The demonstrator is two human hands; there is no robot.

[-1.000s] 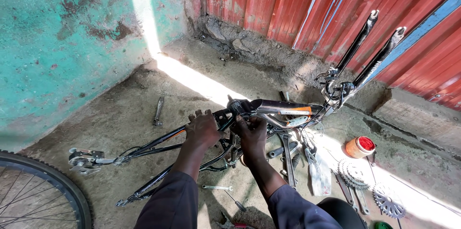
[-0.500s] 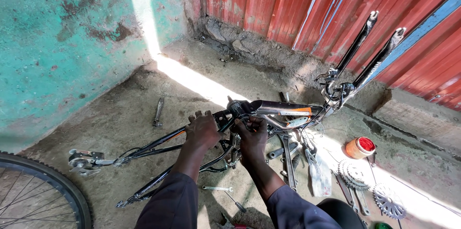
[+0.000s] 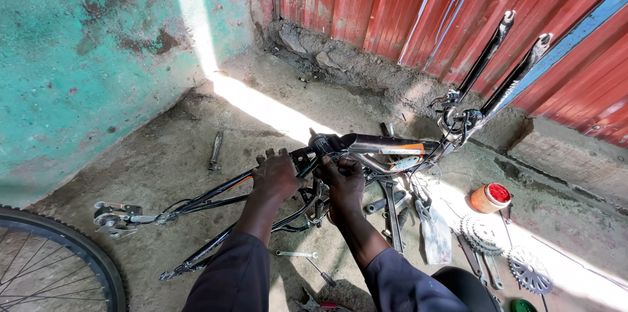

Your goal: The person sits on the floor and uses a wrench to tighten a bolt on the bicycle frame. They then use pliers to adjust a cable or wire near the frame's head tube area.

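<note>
- bike frame (image 3: 216,197) lies upside down on the concrete floor (image 3: 163,155), in the corner where the teal wall meets the red corrugated wall. Fork legs (image 3: 497,63) point up against the red wall, rear dropouts (image 3: 118,217) sit near the floor's left edge. Prob flipped so the bottom bracket area faces up w/ easy access.
- front wheel (image 3: 52,266) rests at bottom left corner of view, off the frame, out of the way.
- left hand (image 3: 276,176) is wrapped round a frame tube, fingers curled tight. Looks like it's steadying the frame.
- right hand (image 3: 343,181) just beside it, fingers pinched narrow on a small part at the frame's junction; can't tell what exactly.
- sprockets (image 3: 484,233) + orange tin (image 3: 490,197) laid out on the floor to the right, within reach.
- wrench (image 3: 214,152) on the floor behind the frame, screwdriver (image 3: 320,271) near the person's knees.
</note>
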